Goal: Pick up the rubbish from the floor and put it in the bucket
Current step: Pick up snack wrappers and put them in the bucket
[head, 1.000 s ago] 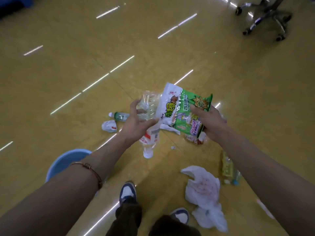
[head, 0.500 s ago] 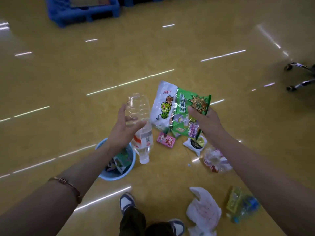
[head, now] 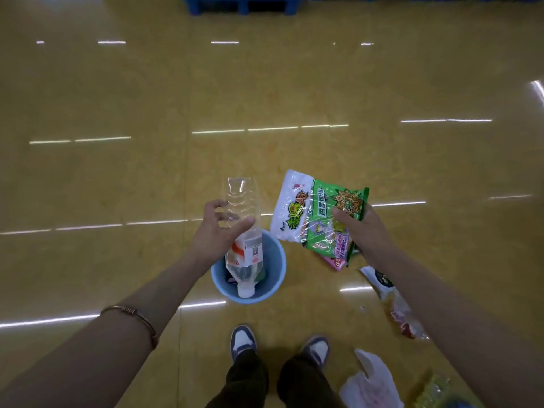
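Observation:
My left hand (head: 217, 231) grips a clear plastic bottle (head: 243, 228) with a red and white label, held cap down right above the light blue bucket (head: 279, 266). The bucket stands on the floor in front of my feet and holds some rubbish. My right hand (head: 360, 231) holds a bundle of snack bags (head: 318, 219), one white and one green, up to the right of the bucket. A pink wrapper (head: 337, 263) shows under the bundle; whether it is held or lies on the floor is unclear.
On the yellow floor at right lie a dark and white packet (head: 379, 279), a clear wrapper with red print (head: 403, 319), a white plastic bag (head: 371, 384) and a yellowish bottle (head: 438, 391). A blue pallet (head: 241, 4) stands far ahead. My shoes (head: 243, 341) are just behind the bucket.
The view has swung toward the bucket, which now sits centred under the bottle. Both hands kept their hold and moved over and beside the bucket.

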The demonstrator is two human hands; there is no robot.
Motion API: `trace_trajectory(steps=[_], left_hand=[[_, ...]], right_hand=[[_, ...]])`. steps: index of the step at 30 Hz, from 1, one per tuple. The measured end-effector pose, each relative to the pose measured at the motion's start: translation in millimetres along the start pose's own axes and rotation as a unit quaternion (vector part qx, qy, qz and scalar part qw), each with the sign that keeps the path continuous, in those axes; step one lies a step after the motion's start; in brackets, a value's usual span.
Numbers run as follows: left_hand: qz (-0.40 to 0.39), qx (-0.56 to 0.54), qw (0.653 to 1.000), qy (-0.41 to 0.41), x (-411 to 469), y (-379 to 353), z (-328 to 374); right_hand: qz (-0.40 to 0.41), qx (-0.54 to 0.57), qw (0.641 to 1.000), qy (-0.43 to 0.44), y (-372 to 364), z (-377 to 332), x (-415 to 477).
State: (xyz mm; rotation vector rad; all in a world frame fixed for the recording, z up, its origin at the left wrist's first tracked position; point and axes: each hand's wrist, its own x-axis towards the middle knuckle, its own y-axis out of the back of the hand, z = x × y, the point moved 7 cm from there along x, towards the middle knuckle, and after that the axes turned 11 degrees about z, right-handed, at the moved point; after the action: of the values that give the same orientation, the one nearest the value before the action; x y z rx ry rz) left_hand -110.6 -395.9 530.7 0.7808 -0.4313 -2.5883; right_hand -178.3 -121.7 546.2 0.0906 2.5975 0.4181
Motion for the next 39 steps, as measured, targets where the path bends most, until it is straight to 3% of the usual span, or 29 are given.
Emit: trace_trajectory(steps=[6, 14, 23, 33, 39], left_hand=[[0.016, 0.01, 0.998, 0.067, 29.1, 1.7, -54.1], [0.038, 0.13, 0.991, 0.009, 57.6, -17.5, -127.4], [0.028, 0.134, 0.991, -0.001, 77.9, -35.1, -186.2], [-0.037, 0.221, 0.975, -0.009, 97.4, -79.2, -209.1], [-0.103, 0.295, 0.947, 0.068, 114.6, -127.5, -236.9]], right_hand=[[-0.055, -0.056, 0.997, 0.027, -49.2, 17.2, 13.9], [-0.136, -0.134, 0.981, -0.023, -115.5, 97.6, 38.7], [-0.179, -0.2, 0.958, -0.106, -159.7, 185.5, 55.9], [-0.195, -0.251, 0.939, -0.129, -154.5, 207.2, 68.6], [-0.187, -0.253, 0.941, -0.122, -142.1, 225.5, 81.7]])
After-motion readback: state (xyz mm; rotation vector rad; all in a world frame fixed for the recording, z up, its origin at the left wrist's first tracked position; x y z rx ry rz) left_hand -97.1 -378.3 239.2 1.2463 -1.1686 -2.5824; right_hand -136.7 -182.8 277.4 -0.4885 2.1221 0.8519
